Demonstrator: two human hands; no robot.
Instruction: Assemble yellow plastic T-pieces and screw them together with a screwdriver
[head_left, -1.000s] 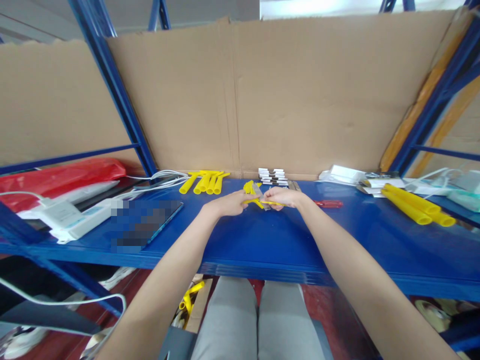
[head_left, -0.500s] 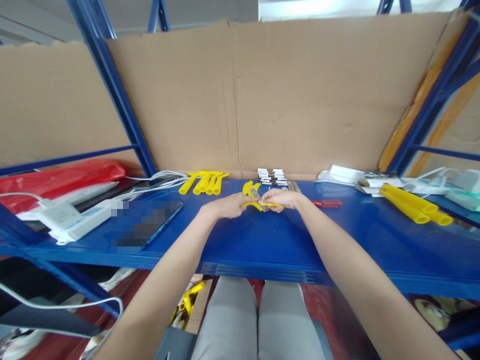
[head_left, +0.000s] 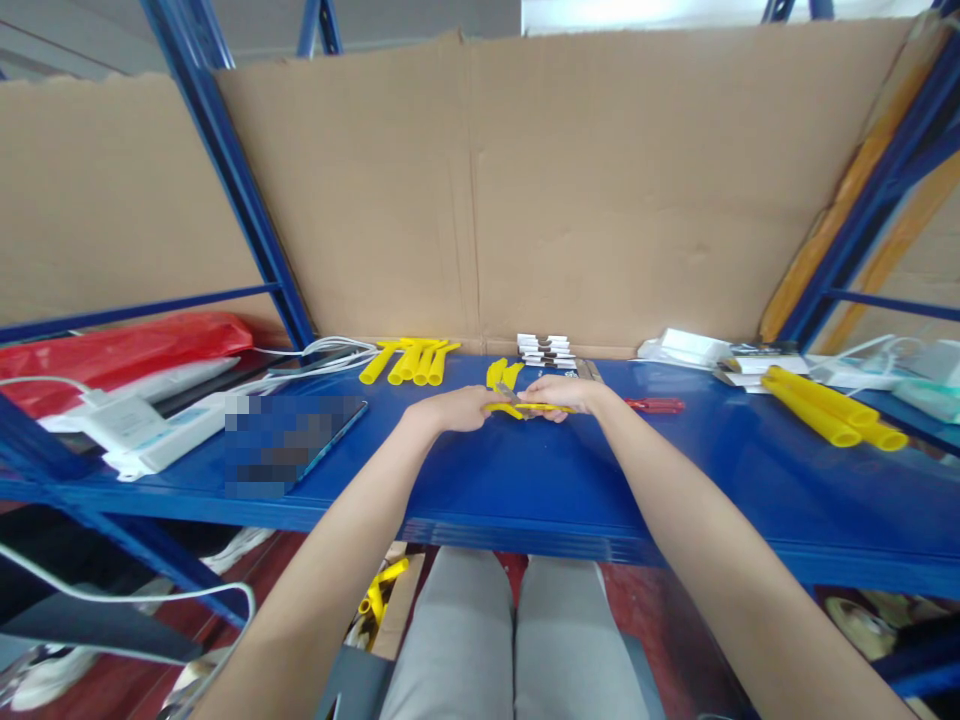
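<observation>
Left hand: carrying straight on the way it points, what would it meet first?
Most likely the grey piece and yellow piece just ahead of the left hand, then the right hand; depth there is hard to judge, so which comes first is unclear.

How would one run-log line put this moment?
left hand: holding yellow piece | right hand: holding slim yellow item | red tool: on blue shelf, right of hands

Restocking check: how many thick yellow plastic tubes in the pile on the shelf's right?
3, on the right of the blue metal shelf: a left tube, a right tube, and a middle tube higher in view. More could be hidden beneath.
</observation>
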